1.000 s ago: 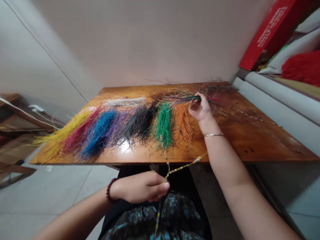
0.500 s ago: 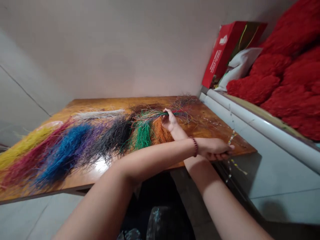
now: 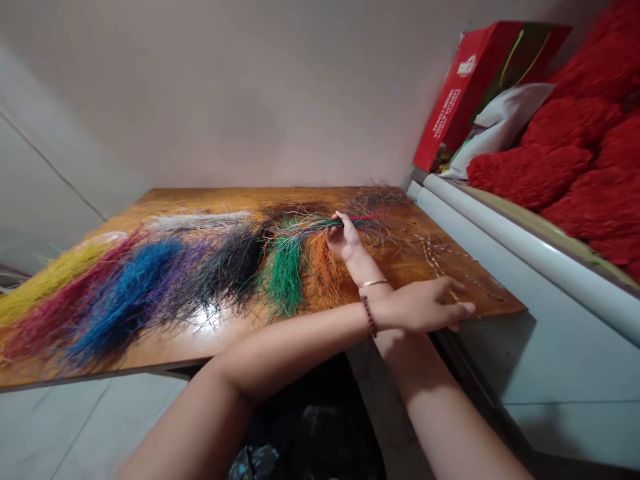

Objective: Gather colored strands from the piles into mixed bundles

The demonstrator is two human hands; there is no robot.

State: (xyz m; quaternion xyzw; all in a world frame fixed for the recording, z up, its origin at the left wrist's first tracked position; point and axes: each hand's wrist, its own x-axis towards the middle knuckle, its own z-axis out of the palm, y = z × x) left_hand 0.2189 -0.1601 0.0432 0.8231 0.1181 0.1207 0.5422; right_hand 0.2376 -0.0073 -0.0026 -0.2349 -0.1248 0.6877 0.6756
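My forearms cross, with the left one over the right. My right hand (image 3: 346, 241) is closed around a bundle of thin mixed-colour strands (image 3: 309, 229), held level above the table's back part. My left hand (image 3: 425, 305) reaches over to the table's right side, its fingers apart and palm down. Just beyond its fingers lie speckled white and yellow strands (image 3: 431, 255) on the wood. Below the bundle are a green strand pile (image 3: 284, 277) and an orange strand pile (image 3: 323, 267).
The wooden table (image 3: 165, 343) also bears black (image 3: 230, 260), blue (image 3: 135, 287), yellow (image 3: 55, 280) and white (image 3: 200, 221) strand piles. A wall stands behind. At right, a white ledge (image 3: 480, 217) adjoins a red bag (image 3: 470, 80) and red fluffy heaps (image 3: 565, 143).
My left hand has opened and let go of the speckled strands, which now lie on the table. My right hand keeps its hold on the bundle. The view has shifted slightly.
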